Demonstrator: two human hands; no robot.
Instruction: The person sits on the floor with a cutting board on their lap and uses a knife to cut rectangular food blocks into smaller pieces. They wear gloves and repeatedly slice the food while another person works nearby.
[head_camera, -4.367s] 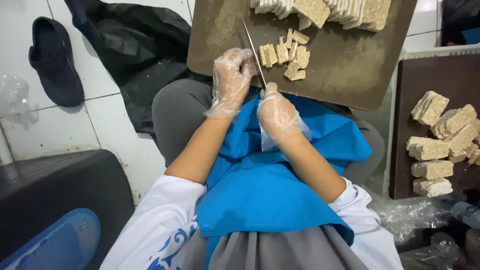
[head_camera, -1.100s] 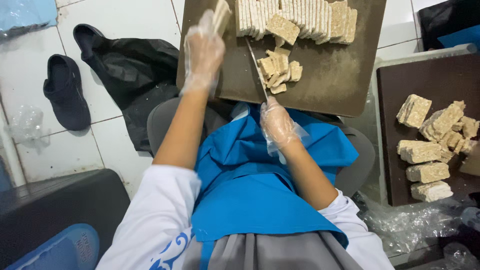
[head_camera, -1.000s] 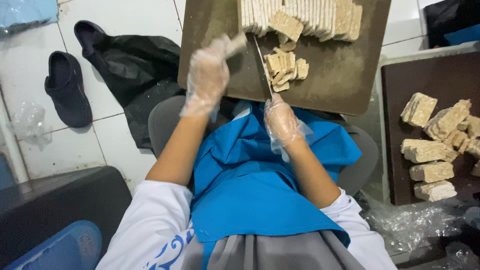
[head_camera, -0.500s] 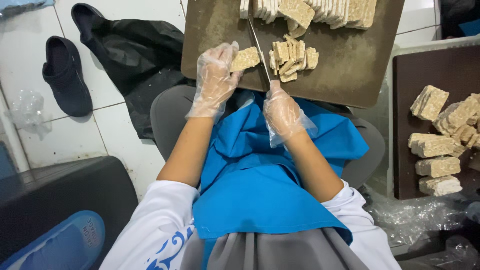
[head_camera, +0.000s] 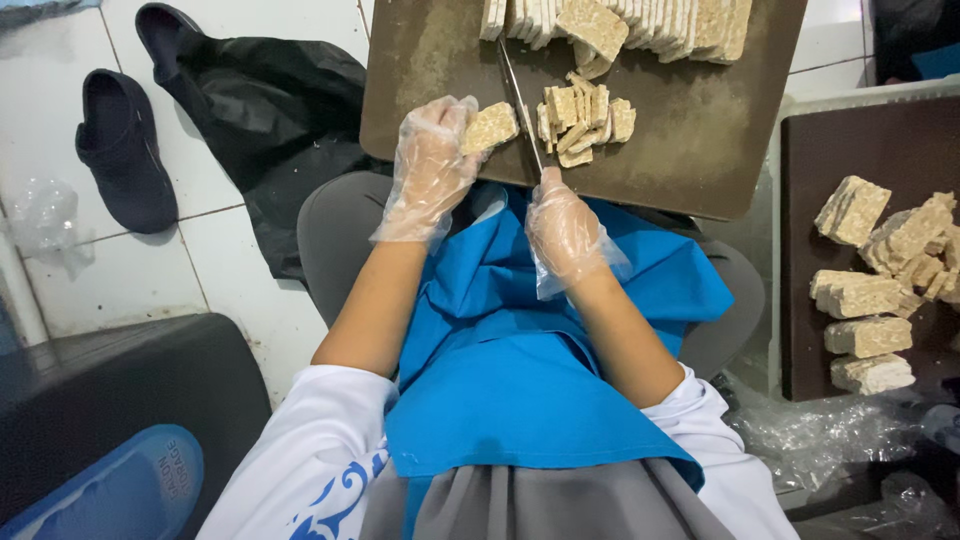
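Note:
A brown cutting board (head_camera: 690, 150) rests on my lap. My left hand (head_camera: 432, 170), in a clear plastic glove, holds a tan tempeh slice (head_camera: 490, 128) flat on the board's near edge. My right hand (head_camera: 565, 228), also gloved, grips a knife (head_camera: 520, 105) whose blade runs just right of that slice. A small heap of cut tempeh strips (head_camera: 582, 118) lies right of the blade. A row of tempeh slices (head_camera: 630, 20) stands along the board's far edge.
A dark tray (head_camera: 810, 250) at the right holds several tempeh blocks (head_camera: 870, 290). A black bag (head_camera: 260, 110) and a dark shoe (head_camera: 120, 150) lie on the white tiled floor at the left. A blue apron (head_camera: 540, 350) covers my lap. Crumpled clear plastic (head_camera: 820, 430) lies lower right.
My left hand took a slice from the far row and brought it down to the board's near edge beside the knife. My right hand kept the knife by the cut strips.

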